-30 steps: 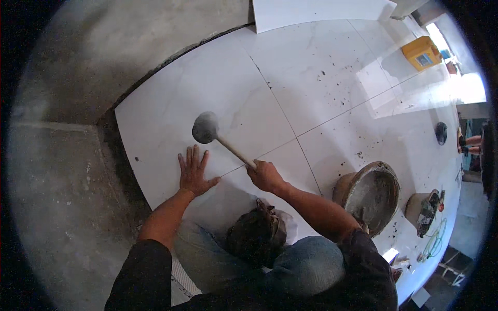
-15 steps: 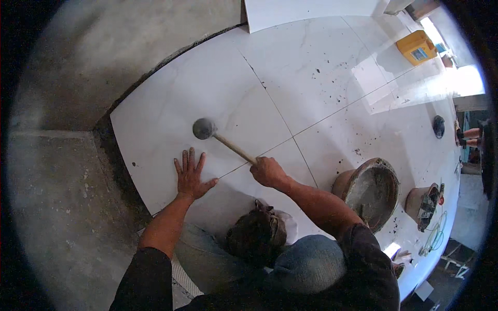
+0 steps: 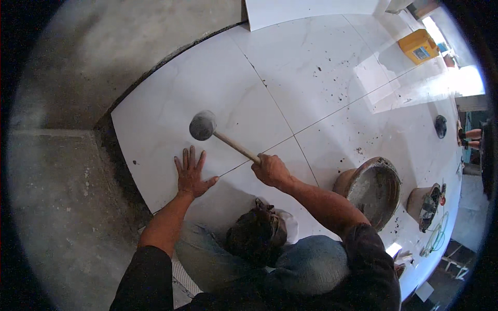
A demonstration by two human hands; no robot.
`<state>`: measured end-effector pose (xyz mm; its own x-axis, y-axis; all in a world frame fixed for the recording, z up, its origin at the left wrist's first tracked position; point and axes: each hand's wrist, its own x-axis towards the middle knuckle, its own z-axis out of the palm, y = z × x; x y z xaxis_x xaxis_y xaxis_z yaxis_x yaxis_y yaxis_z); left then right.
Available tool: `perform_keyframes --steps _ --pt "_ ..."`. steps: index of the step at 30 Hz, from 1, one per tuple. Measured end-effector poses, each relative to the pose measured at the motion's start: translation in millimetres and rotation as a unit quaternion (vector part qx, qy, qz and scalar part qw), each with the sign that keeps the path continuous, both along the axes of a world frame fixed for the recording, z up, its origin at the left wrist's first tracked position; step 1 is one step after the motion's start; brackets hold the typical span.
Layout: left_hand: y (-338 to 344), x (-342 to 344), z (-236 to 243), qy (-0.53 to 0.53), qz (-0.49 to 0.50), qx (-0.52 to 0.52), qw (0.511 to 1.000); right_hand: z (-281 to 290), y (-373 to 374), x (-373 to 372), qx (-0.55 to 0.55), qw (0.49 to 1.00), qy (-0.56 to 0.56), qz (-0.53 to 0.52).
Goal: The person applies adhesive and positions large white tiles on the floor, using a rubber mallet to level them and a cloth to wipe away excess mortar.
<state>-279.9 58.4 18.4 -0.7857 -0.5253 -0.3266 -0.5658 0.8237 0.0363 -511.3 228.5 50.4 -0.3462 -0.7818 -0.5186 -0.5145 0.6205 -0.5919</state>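
Note:
My right hand is wrapped round the wooden handle of a rubber mallet with a dark, round head. The mallet head is over a large white floor tile, beyond my left hand; whether it touches the tile I cannot tell. My left hand lies flat with spread fingers on the white tiling, close to a joint between tiles. Between my knees is a dark bundle that I cannot make out, beside something white.
A wide basin of grey mortar stands at my right, with a smaller bucket beyond it. Thin green cord lies nearby. A yellow jerrycan stands far right. Bare concrete borders the tiles at left. Another person's legs show at right.
The mallet head has shifted slightly left and looks a little larger, lifted toward me. My left hand stays flat in the same place.

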Motion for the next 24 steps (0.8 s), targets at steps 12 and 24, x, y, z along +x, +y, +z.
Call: perform_keyframes --steps 12,24 --pt "0 -1 3 0.024 -0.004 0.003 1.0 -11 -16 -6 -0.002 1.0 0.023 0.015" --pt "-1 4 0 0.03 -0.004 0.018 0.999 -4 -21 -9 -0.004 0.999 0.02 0.029"
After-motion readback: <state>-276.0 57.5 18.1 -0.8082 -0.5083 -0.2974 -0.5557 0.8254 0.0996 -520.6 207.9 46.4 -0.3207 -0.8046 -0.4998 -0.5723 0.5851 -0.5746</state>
